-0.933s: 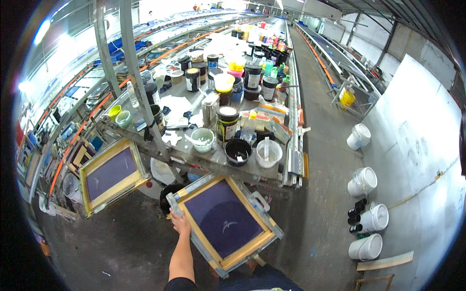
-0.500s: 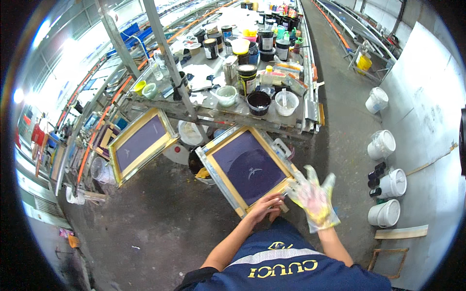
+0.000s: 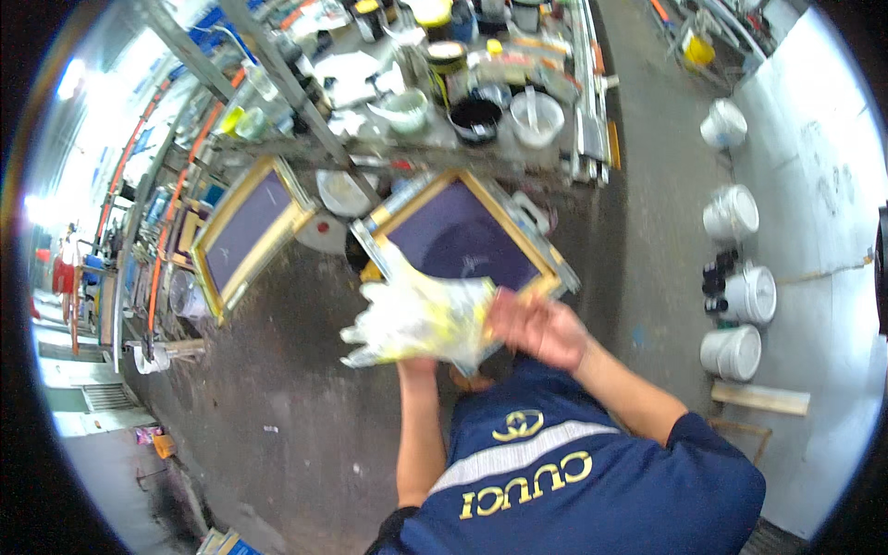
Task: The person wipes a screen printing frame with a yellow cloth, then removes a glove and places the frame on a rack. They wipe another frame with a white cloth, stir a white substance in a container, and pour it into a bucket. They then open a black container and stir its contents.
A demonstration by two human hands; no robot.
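Note:
A blurred, translucent plastic glove with yellow and white smears (image 3: 421, 314) is stretched out in front of my body, its fingers pointing left. My left hand (image 3: 419, 365) holds it from below, and the glove hides most of that hand. My right hand (image 3: 544, 331) is bare, palm partly showing, fingers extended toward the glove's cuff and holding nothing. Behind the hands leans a screen-printing frame (image 3: 462, 227) with purple mesh and a yellowish wooden border. A second such frame (image 3: 248, 231) leans farther left.
Ahead stands a workbench (image 3: 425, 153) crowded with ink tubs, a black bowl (image 3: 475, 120) and a white tub (image 3: 536, 118) with a stick in it. Several white buckets (image 3: 731, 215) line the wall at right. A metal post (image 3: 287, 74) rises at the bench's left.
The glove has come off my right hand and moved left into my left hand. My right hand is now bare. The view has tilted down toward my body.

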